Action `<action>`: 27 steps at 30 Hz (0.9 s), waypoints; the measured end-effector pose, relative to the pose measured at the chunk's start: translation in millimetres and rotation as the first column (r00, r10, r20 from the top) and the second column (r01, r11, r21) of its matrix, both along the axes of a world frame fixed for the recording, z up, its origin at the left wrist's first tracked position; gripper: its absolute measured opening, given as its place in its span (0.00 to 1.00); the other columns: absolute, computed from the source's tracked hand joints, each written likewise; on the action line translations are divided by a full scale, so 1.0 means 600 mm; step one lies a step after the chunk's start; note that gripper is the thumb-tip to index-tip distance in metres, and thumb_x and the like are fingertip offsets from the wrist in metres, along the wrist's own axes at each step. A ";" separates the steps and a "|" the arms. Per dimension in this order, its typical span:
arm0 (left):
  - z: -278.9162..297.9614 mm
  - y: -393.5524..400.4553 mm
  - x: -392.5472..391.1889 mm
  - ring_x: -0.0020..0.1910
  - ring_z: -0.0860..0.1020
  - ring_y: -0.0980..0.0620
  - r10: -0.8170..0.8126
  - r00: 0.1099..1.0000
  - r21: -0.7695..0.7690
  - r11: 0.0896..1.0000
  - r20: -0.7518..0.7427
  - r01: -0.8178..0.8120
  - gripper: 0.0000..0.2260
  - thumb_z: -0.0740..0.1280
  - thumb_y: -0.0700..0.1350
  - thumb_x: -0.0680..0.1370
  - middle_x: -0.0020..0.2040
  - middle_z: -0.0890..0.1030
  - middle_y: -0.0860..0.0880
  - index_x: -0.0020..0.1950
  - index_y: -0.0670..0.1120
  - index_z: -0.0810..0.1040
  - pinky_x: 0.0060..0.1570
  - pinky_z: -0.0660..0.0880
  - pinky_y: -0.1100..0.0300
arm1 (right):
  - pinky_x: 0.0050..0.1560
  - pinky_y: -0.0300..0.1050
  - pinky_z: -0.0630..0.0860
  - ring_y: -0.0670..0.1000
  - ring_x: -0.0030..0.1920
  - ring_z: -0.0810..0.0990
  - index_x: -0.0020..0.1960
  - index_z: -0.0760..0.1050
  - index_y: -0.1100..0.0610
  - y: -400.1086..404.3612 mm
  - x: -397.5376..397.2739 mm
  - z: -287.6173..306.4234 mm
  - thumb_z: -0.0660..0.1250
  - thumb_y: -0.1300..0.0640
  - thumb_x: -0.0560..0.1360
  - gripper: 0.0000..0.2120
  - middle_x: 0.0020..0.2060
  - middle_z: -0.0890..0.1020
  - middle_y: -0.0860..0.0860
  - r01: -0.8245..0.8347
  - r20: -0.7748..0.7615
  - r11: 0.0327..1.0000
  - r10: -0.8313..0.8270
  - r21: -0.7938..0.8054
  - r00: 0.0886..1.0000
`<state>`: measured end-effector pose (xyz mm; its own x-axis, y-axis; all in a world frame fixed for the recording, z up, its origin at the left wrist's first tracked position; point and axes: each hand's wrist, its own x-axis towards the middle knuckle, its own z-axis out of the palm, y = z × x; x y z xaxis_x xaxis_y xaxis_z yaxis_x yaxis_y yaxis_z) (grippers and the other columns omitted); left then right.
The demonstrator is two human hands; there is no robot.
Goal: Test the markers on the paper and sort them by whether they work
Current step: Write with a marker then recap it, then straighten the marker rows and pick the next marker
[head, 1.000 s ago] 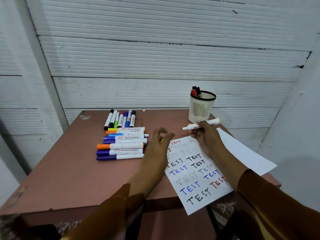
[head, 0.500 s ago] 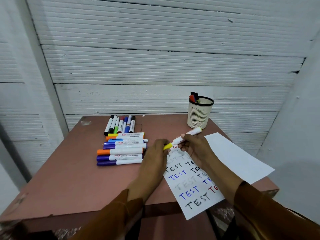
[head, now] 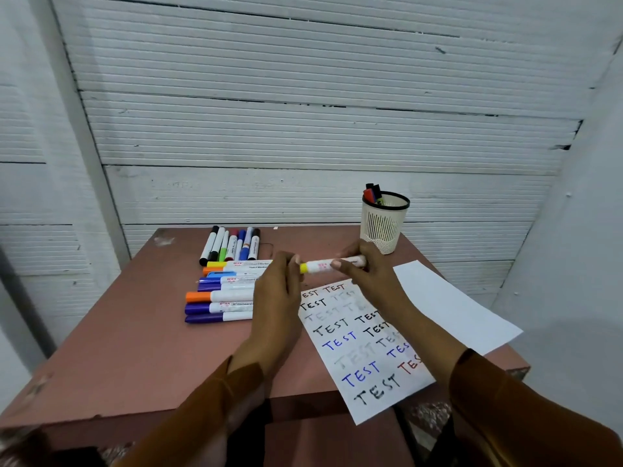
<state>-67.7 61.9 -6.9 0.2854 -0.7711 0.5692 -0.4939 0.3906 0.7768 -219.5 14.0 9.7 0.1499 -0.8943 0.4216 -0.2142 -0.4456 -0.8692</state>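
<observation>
Head view, left to right: a reddish-brown table (head: 111,352) stands against a white ribbed wall (head: 303,129); toward its back left lies a short row of markers (head: 231,246) pointing away, side by side; just in front of them a second row (head: 222,294) lies crosswise, caps to the left in yellow, orange, blue and purple. The left hand (head: 278,298) hovers beside that row with its fingers curled at the yellow cap end of a white marker (head: 332,264); whether it grips the cap or only touches it, I cannot tell. The right hand (head: 365,274) holds the marker's barrel, thumb across it, level above the far edge of the paper (head: 357,348). That paper lies under both wrists, covered with "TEST" in black, blue, red and faint grey, its near corner past the table's edge. A blank sheet (head: 451,305) lies to its right; behind the hands stands a white mesh cup (head: 384,224) holding a few markers.
</observation>
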 end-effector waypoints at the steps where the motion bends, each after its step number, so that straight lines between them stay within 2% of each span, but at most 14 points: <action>1: 0.009 -0.003 0.002 0.30 0.69 0.54 0.026 0.998 0.014 1.000 -0.051 -0.025 0.13 0.54 0.49 0.81 0.33 0.74 0.46 0.43 0.43 0.71 0.30 0.64 0.60 | 0.38 0.32 0.68 0.42 0.37 0.72 0.44 0.72 0.58 0.003 0.007 0.001 0.70 0.56 0.73 0.08 0.38 0.74 0.48 0.036 -0.089 0.992 -0.048 -0.124 0.995; 3: 0.025 -0.007 0.010 0.29 0.67 0.54 0.090 0.987 0.030 0.996 -0.135 -0.087 0.15 0.54 0.48 0.82 0.29 0.71 0.47 0.39 0.43 0.69 0.29 0.62 0.63 | 0.39 0.33 0.67 0.44 0.40 0.72 0.48 0.72 0.58 0.013 0.024 0.001 0.67 0.52 0.73 0.10 0.41 0.74 0.47 0.020 -0.199 0.951 -0.085 -0.308 0.976; 5: 0.033 -0.010 0.024 0.29 0.65 0.55 0.132 0.972 0.021 0.991 -0.196 -0.130 0.17 0.55 0.47 0.82 0.28 0.68 0.49 0.33 0.45 0.66 0.32 0.62 0.60 | 0.42 0.35 0.69 0.47 0.44 0.72 0.52 0.70 0.58 0.020 0.037 -0.001 0.67 0.52 0.73 0.13 0.46 0.75 0.51 -0.016 -0.324 0.881 -0.158 -0.474 0.933; 8: 0.034 -0.012 0.044 0.29 0.64 0.52 0.180 0.948 0.046 0.984 -0.263 -0.174 0.20 0.57 0.47 0.81 0.26 0.67 0.49 0.29 0.47 0.63 0.32 0.62 0.55 | 0.38 0.38 0.66 0.49 0.41 0.71 0.50 0.69 0.56 0.024 0.048 -0.002 0.62 0.54 0.74 0.08 0.42 0.77 0.53 -0.059 -0.415 0.724 -0.324 -0.687 0.850; 11: 0.035 -0.013 0.063 0.28 0.63 0.51 0.232 0.924 0.060 0.973 -0.304 -0.224 0.22 0.57 0.48 0.81 0.25 0.66 0.49 0.27 0.45 0.64 0.33 0.63 0.54 | 0.36 0.41 0.61 0.51 0.36 0.71 0.45 0.69 0.55 0.039 0.068 0.003 0.61 0.52 0.74 0.06 0.36 0.77 0.52 -0.116 -0.458 0.658 -0.375 -0.744 0.806; 14: 0.041 -0.010 0.079 0.27 0.65 0.51 0.228 0.936 0.060 0.974 -0.270 -0.220 0.21 0.56 0.47 0.81 0.25 0.68 0.49 0.28 0.45 0.66 0.33 0.63 0.55 | 0.28 0.42 0.60 0.52 0.29 0.73 0.43 0.69 0.55 0.057 0.084 0.006 0.60 0.49 0.74 0.09 0.31 0.77 0.49 -0.095 -0.486 0.662 -0.436 -0.743 0.757; 16: 0.043 -0.005 0.084 0.26 0.63 0.52 0.212 0.953 0.035 0.977 -0.215 -0.210 0.21 0.56 0.46 0.82 0.24 0.66 0.49 0.28 0.47 0.65 0.31 0.60 0.56 | 0.25 0.42 0.57 0.53 0.27 0.73 0.42 0.69 0.54 0.068 0.092 0.020 0.58 0.46 0.75 0.12 0.28 0.76 0.49 -0.067 -0.530 0.760 -0.385 -0.647 0.756; 18: 0.045 -0.003 0.089 0.25 0.62 0.53 0.233 0.956 0.021 0.972 -0.177 -0.233 0.21 0.56 0.46 0.82 0.23 0.65 0.50 0.27 0.49 0.63 0.28 0.58 0.58 | 0.29 0.44 0.60 0.50 0.29 0.70 0.39 0.65 0.51 0.070 0.102 0.036 0.59 0.45 0.77 0.13 0.27 0.71 0.48 -0.071 -0.567 0.912 -0.188 -0.403 0.802; 20: 0.047 -0.004 0.094 0.25 0.64 0.53 0.257 0.956 0.001 0.966 -0.143 -0.260 0.21 0.55 0.46 0.82 0.24 0.67 0.51 0.28 0.49 0.65 0.27 0.59 0.63 | 0.33 0.44 0.62 0.47 0.30 0.67 0.34 0.63 0.50 0.067 0.111 0.045 0.63 0.48 0.77 0.15 0.27 0.69 0.46 -0.070 -0.491 0.988 -0.006 -0.137 0.871; 23: 0.044 -0.006 0.106 0.26 0.65 0.52 0.254 0.963 -0.022 0.966 -0.094 -0.257 0.20 0.55 0.47 0.82 0.24 0.68 0.51 0.29 0.48 0.67 0.28 0.60 0.59 | 0.38 0.45 0.64 0.48 0.33 0.69 0.35 0.69 0.55 0.057 0.115 0.045 0.65 0.50 0.75 0.13 0.29 0.73 0.46 -0.098 -0.359 0.994 0.109 0.048 0.927; 27: 0.034 0.005 0.135 0.26 0.69 0.53 0.215 0.970 -0.063 0.976 0.113 -0.209 0.19 0.55 0.53 0.81 0.24 0.71 0.53 0.30 0.52 0.68 0.27 0.62 0.58 | 0.39 0.37 0.63 0.44 0.39 0.70 0.42 0.72 0.54 0.043 0.111 0.033 0.65 0.51 0.76 0.08 0.40 0.73 0.48 -0.146 -0.437 0.988 0.150 0.042 0.887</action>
